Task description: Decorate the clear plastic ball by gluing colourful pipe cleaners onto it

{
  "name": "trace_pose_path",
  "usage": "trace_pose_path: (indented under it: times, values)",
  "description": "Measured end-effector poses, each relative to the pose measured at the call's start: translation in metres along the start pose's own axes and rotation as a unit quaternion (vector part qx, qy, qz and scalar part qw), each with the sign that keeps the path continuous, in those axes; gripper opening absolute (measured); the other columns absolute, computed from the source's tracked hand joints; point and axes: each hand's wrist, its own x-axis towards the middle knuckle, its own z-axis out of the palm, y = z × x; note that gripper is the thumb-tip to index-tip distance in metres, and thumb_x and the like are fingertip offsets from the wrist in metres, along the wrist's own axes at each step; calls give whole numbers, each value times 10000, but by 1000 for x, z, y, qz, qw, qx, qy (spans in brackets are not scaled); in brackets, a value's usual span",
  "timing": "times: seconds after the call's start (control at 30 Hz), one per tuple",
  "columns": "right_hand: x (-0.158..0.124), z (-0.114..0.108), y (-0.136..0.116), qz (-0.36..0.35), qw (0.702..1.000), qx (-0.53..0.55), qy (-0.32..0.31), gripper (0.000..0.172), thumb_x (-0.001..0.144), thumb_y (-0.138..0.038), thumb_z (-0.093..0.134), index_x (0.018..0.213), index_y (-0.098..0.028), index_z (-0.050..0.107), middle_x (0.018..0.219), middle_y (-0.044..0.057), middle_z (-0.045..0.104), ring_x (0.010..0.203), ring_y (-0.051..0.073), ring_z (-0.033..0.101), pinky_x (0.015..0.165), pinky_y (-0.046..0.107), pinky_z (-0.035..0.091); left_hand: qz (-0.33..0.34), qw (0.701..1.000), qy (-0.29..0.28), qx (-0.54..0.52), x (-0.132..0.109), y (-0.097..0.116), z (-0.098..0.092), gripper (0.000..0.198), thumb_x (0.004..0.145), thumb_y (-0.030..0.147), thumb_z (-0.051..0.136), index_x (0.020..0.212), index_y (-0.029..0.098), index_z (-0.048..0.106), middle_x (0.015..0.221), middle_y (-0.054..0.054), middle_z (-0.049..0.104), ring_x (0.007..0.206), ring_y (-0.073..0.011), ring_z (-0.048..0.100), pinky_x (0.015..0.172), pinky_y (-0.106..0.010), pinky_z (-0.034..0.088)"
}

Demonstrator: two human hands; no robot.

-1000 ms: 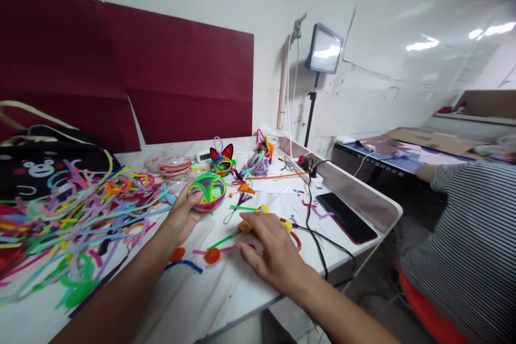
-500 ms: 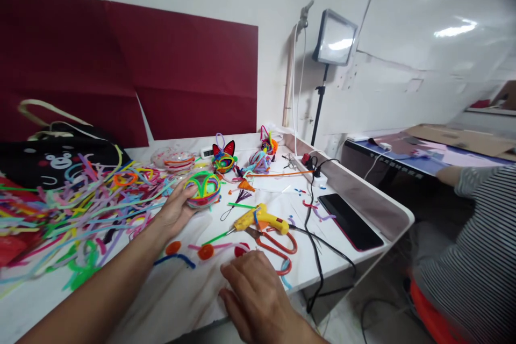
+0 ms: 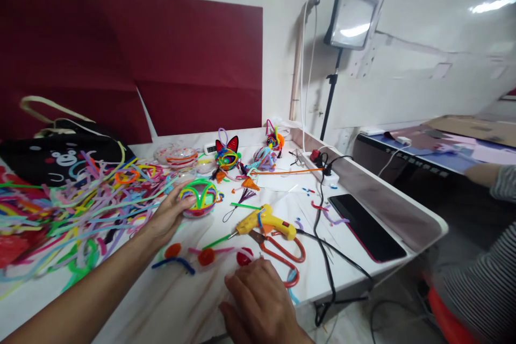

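Note:
My left hand (image 3: 164,219) is curled round a clear ball wrapped in bright pipe cleaners (image 3: 200,196) and holds it on the white table (image 3: 169,301). My right hand (image 3: 258,301) lies at the table's front edge with its fingers stretched forward and nothing in them. Its fingertips are right beside a small red pipe-cleaner piece (image 3: 244,256) and the red-handled scissors (image 3: 284,258). A yellow glue gun (image 3: 264,220) lies just beyond the scissors, and its black cable runs off the right edge.
A big heap of loose coloured pipe cleaners (image 3: 72,209) covers the left of the table beside a black bear bag (image 3: 60,153). Finished pipe-cleaner figures (image 3: 226,153) stand at the back. A dark phone (image 3: 366,226), a power strip (image 3: 322,169) and a lamp on a stand (image 3: 350,13) are on the right. A person in a striped shirt (image 3: 484,279) sits there.
My right hand has drawn back from the glue gun to the table's front edge, uncovering the gun and scissors. My left hand kept the ball. The view has shifted.

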Motion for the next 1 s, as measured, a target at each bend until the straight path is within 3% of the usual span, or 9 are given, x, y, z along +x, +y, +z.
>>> trace_pose_path:
  times: [0.27,0.53,0.7,1.0]
  values:
    - [-2,13,1,-32,997,-66,17,154,843,-124,527,946,-116,641,664,50,687,643,187,660,577,345,515,-30,999,20,38,-3,-4,-4,652,513,298,939,1121,264,705,1029,-9,754,828,-191,715,678,-229,582]
    - [2,14,0,-24,993,-90,66,116,924,-162,533,910,-137,646,647,32,713,611,163,677,605,333,544,-1,988,-40,148,3,-10,-16,705,560,405,916,1184,246,628,1139,-64,731,995,-275,704,779,-314,583]
    - [0,20,1,-45,984,-135,107,228,981,-171,508,806,-115,642,602,18,658,590,137,654,626,294,513,-25,975,-85,205,4,0,-18,773,549,456,907,1202,242,552,1198,-93,708,1098,-341,685,887,-429,575]
    - [-14,22,8,-68,979,-182,56,213,979,-173,509,811,-151,639,623,-5,643,610,97,655,668,226,542,-33,967,-143,211,12,9,-21,775,524,434,911,1167,262,513,1197,-91,710,1087,-350,692,889,-422,570]
